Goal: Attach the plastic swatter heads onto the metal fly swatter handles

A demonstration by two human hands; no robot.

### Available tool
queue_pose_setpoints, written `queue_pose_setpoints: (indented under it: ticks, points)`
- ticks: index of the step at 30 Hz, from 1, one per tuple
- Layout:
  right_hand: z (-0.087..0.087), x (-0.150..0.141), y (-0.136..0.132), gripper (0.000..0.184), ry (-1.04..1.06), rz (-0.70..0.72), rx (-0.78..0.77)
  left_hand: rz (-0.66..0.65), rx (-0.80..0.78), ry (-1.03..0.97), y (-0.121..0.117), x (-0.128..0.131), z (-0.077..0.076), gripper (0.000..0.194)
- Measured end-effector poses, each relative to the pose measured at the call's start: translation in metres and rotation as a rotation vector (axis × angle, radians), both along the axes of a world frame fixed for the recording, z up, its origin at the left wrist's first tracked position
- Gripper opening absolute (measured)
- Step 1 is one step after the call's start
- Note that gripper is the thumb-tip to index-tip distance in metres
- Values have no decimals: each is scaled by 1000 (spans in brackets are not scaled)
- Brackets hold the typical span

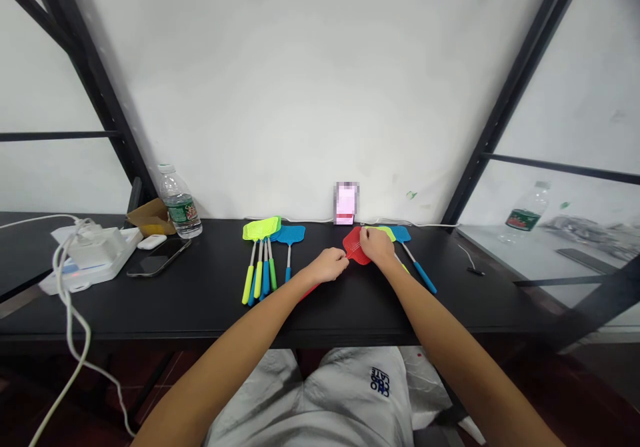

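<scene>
A red fly swatter (356,247) is held between my two hands above the black table. My left hand (330,265) is closed around its neck, and part of its red handle shows below my left wrist. My right hand (376,244) grips the right edge of the red mesh head. Behind my right hand lie a yellow-green fly swatter (387,232), partly hidden, and a blue fly swatter (424,276). To the left of my hands, several yellow, blue and green fly swatters (261,230) are bunched together, with one more blue swatter (290,235) beside them.
A lit phone (346,204) leans on the wall at the back. On the left are a water bottle (181,204), a dark phone (159,258), a white case (152,242), a cardboard box (150,217) and a white power strip (95,267) with cables. A short cable (475,271) lies right.
</scene>
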State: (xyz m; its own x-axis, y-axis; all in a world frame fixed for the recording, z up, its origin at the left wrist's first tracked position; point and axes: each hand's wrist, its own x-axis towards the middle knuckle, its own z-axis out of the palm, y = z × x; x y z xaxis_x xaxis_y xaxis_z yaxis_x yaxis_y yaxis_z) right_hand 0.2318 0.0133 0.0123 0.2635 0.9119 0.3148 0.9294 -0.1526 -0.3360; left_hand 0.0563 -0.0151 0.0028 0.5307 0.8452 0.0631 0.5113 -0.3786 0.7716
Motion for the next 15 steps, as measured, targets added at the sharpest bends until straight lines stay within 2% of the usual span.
queue_pose_setpoints:
  ticks: [7,15]
  points:
    - [-2,3,1,52,14,1,39,-10,3,-20,4,0,-4,19]
    - [0,3,-1,51,31,-4,54,-8,30,5,2,-1,-1,22]
